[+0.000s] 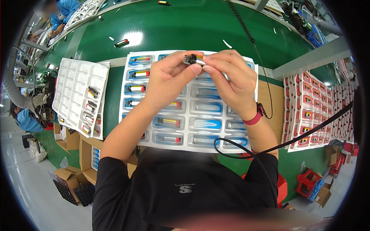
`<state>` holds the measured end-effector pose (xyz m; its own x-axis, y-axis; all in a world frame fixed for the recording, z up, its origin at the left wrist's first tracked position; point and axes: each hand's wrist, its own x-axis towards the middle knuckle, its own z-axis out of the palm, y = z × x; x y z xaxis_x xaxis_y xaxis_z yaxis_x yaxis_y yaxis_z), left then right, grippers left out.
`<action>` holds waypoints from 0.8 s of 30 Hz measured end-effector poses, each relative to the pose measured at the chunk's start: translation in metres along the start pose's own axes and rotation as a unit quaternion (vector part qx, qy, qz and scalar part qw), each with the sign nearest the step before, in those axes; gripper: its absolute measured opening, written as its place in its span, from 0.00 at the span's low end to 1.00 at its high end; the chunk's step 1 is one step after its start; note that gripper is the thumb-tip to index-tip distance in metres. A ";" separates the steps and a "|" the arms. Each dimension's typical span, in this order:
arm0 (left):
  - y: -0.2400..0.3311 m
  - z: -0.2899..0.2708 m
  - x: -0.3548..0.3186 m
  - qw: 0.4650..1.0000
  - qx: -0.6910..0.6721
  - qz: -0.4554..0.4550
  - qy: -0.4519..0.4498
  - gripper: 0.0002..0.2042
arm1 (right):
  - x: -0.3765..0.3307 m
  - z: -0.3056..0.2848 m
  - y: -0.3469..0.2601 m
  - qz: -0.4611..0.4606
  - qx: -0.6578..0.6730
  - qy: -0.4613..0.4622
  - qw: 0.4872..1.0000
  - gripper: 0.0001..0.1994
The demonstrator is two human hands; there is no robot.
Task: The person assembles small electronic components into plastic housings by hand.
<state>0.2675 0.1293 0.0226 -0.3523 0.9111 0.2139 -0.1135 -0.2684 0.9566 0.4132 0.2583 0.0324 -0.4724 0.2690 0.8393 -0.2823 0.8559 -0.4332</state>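
Between my two hands, above the far part of a white tray, is a small battery assembly, a silver and yellow cell with a dark circuit board at its left end. The thumb and fingers of my left hand pinch it near the board end. At the cell's right end, the fingertips of my right hand close on it. Clear blue cases sit in the tray's pockets. Several on the left side hold assemblies with red ends, such as this case; my hands and forearms hide part of the tray.
Left of my tray, a second white tray carries several loose assemblies. Stacked trays of red cases stand on the right. A loose assembly lies on the green bench. A black cable crosses by my right arm. Co-workers sit far left.
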 end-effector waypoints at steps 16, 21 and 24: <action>0.006 0.002 0.002 0.999 0.033 0.032 0.007 0.16 | 0.007 -0.008 -0.002 -0.026 -0.042 -0.023 0.999 0.10; 0.010 0.001 0.004 0.997 0.064 0.025 -0.016 0.15 | 0.007 -0.012 -0.016 0.032 -0.078 -0.048 0.995 0.13; 0.010 0.003 0.004 0.996 0.086 -0.023 -0.002 0.14 | 0.003 -0.013 -0.004 0.008 -0.072 -0.100 0.992 0.12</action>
<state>0.2679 0.1309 0.0339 -0.3458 0.9228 0.1697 0.0323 -0.1690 0.9851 0.4242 0.2614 0.0414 -0.6365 0.2027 0.7441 -0.1573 0.9104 -0.3826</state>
